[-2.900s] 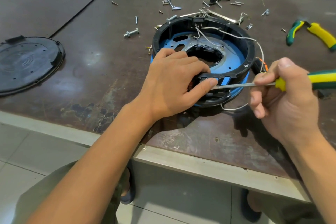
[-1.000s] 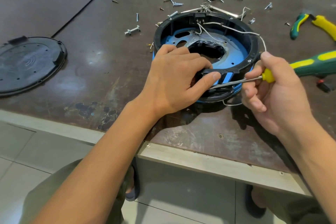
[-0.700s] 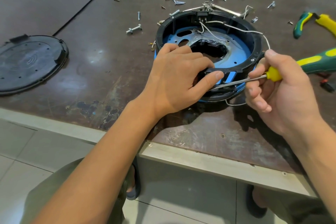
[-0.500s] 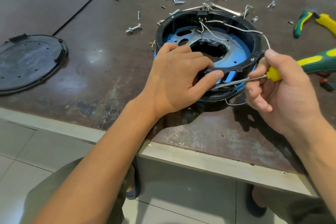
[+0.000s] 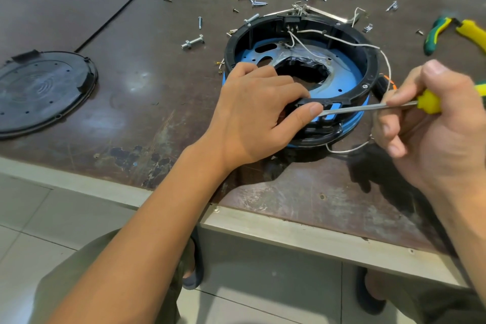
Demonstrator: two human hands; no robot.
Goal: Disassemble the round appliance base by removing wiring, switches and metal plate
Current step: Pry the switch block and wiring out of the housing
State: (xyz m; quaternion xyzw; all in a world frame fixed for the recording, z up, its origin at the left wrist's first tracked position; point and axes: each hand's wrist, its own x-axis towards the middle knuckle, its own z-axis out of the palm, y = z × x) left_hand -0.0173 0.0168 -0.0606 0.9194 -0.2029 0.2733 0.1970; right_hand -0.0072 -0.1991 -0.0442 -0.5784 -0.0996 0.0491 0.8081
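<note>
- My left hand (image 5: 252,113) clamps the round black-and-blue plastic appliance base (image 5: 299,79) mid-surface, at its 6 o'clock rim.
- My right hand (image 5: 431,123) grips the yellow-handled steel screwdriver (image 5: 368,107), tip beside my left thumb.
- Risk: the shaft slips and jabs that thumb, or snags the thin white wire (image 5: 347,42).

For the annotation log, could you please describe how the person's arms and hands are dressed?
Both the left hand and the right hand are bare: no gloves, rings, watch or wristband show. Both forearms are uncovered, with no sleeve in view.
</note>
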